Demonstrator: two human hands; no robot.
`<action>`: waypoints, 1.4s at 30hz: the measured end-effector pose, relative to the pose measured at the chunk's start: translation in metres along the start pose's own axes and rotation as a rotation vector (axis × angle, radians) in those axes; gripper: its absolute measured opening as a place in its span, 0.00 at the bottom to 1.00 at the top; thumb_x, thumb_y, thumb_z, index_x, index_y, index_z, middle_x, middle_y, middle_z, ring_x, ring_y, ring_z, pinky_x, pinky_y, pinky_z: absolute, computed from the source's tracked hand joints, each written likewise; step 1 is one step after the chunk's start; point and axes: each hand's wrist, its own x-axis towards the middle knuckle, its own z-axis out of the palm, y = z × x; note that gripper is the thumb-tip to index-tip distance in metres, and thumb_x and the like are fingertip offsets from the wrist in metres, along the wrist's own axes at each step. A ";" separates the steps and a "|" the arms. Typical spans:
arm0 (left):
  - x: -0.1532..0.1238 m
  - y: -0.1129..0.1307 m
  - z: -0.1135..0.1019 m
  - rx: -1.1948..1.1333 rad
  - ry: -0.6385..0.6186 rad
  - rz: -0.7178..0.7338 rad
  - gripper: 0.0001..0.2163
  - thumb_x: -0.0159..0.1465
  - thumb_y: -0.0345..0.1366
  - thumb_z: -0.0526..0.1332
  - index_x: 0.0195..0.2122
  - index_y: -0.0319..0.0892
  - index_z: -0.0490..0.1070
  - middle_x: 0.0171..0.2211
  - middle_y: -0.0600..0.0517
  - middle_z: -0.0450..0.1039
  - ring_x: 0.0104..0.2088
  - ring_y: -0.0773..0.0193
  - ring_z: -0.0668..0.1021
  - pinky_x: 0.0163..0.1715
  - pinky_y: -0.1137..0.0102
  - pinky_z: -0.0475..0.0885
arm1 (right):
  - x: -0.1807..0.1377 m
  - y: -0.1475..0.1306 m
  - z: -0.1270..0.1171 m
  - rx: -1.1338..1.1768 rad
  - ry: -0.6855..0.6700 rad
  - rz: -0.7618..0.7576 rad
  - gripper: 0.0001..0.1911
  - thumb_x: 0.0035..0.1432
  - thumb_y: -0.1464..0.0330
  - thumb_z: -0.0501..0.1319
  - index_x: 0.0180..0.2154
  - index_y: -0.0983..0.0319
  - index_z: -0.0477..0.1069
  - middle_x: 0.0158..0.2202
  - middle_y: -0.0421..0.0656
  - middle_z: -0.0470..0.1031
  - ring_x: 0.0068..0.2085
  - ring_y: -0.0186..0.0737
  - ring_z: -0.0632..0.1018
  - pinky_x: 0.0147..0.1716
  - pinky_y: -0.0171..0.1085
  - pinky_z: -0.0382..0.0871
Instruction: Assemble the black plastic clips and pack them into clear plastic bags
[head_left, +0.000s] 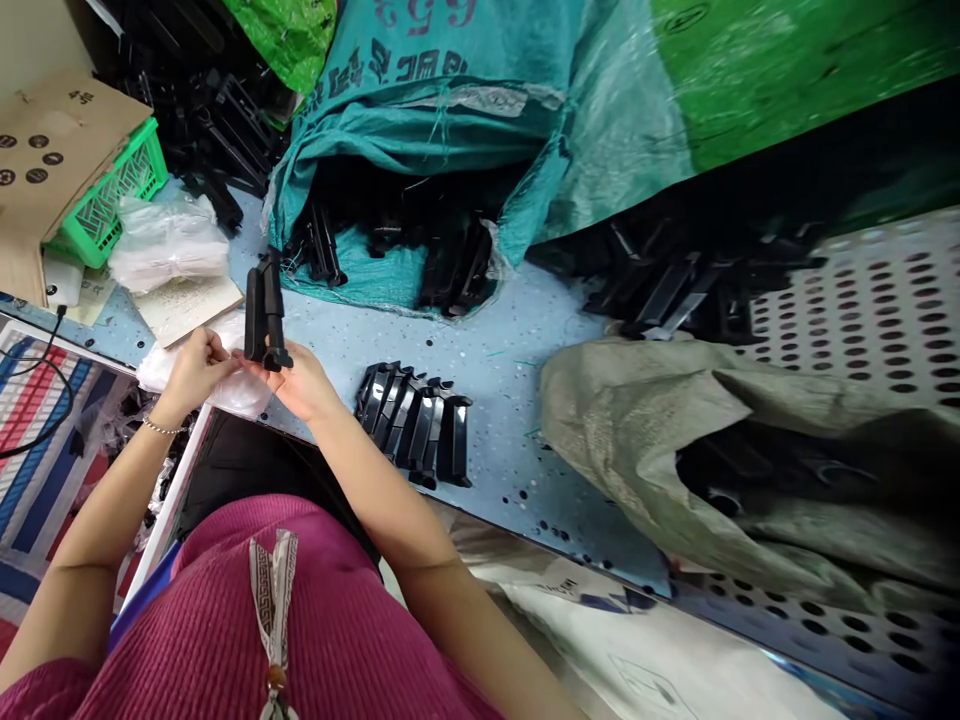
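A black plastic part (266, 310), long and clip-like, stands upright in my right hand (304, 385), which closes around its lower end. My left hand (196, 375) is closed in a pinch close to the fingertips of my right hand; what it pinches, if anything, is too small to make out. Thin clear plastic bags (247, 395) lie under both hands at the table's front edge. To the right of my hands, a row of similar black parts (412, 425) lies side by side on the blue speckled table (502, 335).
A teal woven sack (427, 140) opens toward me with black parts inside. On the right lies a grey-beige sack (622, 410) of dark parts. Bundled white bags (176, 245), a green basket (112, 195) and cardboard (60, 150) stand at left. More black parts (232, 130) are piled behind.
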 end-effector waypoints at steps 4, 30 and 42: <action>0.000 -0.002 -0.003 0.039 -0.076 0.010 0.10 0.60 0.37 0.65 0.35 0.45 0.63 0.26 0.56 0.73 0.27 0.64 0.77 0.27 0.71 0.69 | -0.007 -0.002 -0.004 -0.063 0.077 -0.045 0.14 0.54 0.57 0.72 0.35 0.60 0.77 0.33 0.41 0.82 0.41 0.42 0.83 0.49 0.42 0.77; -0.077 0.016 0.014 0.469 -0.375 0.769 0.34 0.70 0.22 0.48 0.76 0.50 0.44 0.70 0.43 0.61 0.69 0.57 0.67 0.66 0.60 0.69 | -0.055 0.043 -0.033 0.091 0.011 0.364 0.10 0.63 0.63 0.65 0.33 0.63 0.71 0.24 0.36 0.70 0.22 0.27 0.67 0.18 0.24 0.64; -0.110 -0.012 -0.107 0.550 -0.657 0.101 0.14 0.64 0.38 0.63 0.50 0.56 0.81 0.51 0.50 0.81 0.52 0.51 0.82 0.53 0.62 0.77 | -0.113 -0.078 -0.076 -1.622 0.115 -0.253 0.25 0.64 0.77 0.52 0.57 0.55 0.76 0.54 0.50 0.74 0.53 0.52 0.76 0.53 0.50 0.71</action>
